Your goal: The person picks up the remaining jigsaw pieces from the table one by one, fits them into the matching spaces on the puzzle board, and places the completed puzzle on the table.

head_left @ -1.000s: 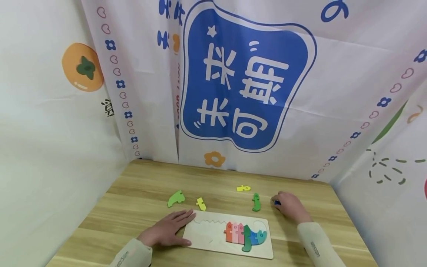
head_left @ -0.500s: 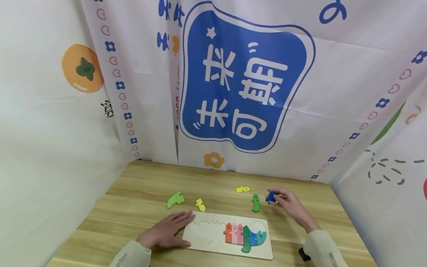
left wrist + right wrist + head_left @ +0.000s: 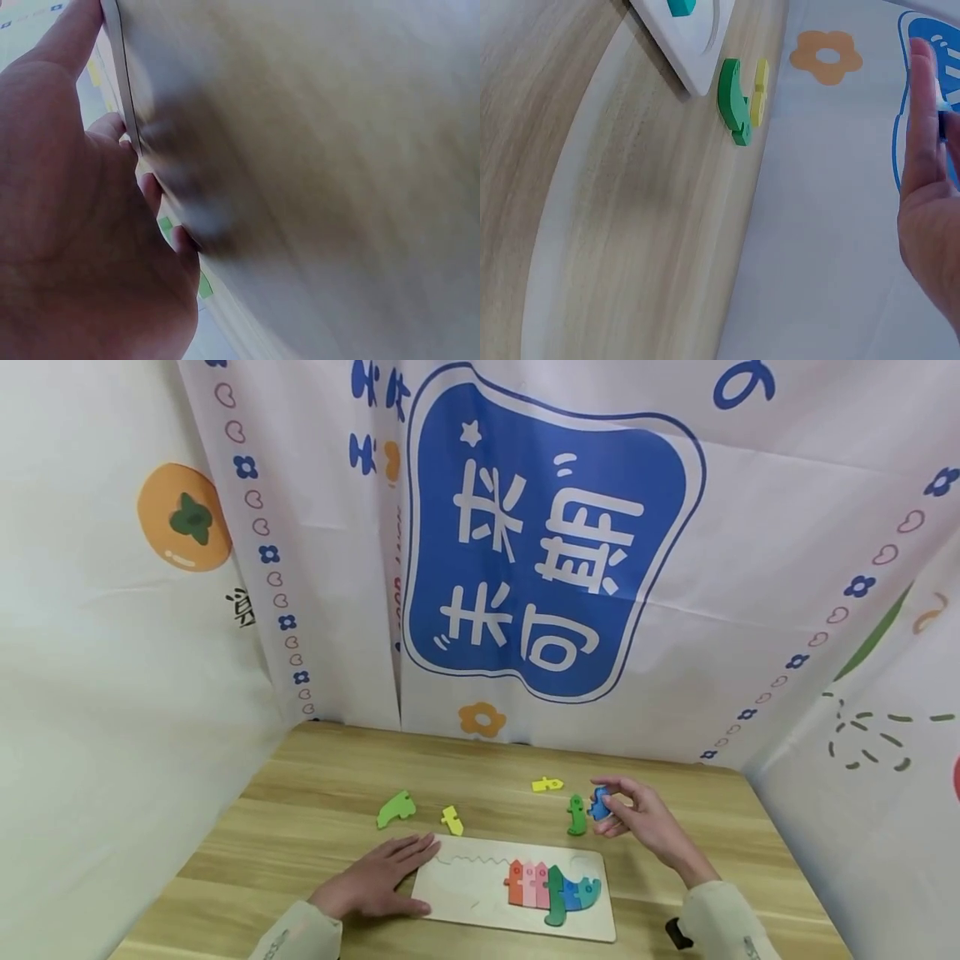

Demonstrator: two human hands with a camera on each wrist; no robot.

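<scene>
A blue puzzle piece (image 3: 598,804) is pinched between the thumb and fingers of my right hand (image 3: 637,814), raised beside a dark green puzzle piece (image 3: 576,816). In the right wrist view the right hand (image 3: 937,172) is at the right edge, with only a sliver of the piece showing. My left hand (image 3: 378,874) lies with straight fingers on the left end of the pale wooden puzzle board (image 3: 461,893); the left wrist view shows its fingers along the board's edge. Joined orange, pink, green and blue pieces (image 3: 555,893) sit in the board's right half.
Loose on the wooden table (image 3: 300,843) behind the board are a light green piece (image 3: 396,809) and two yellow pieces, one near the board (image 3: 452,820) and one farther back (image 3: 547,785). A printed cloth (image 3: 555,527) hangs behind the table, with white cloth at both sides.
My right hand has lifted the blue puzzle piece from the table, turned it, and moved slightly left toward the dark green piece. The left hand stays on the board.
</scene>
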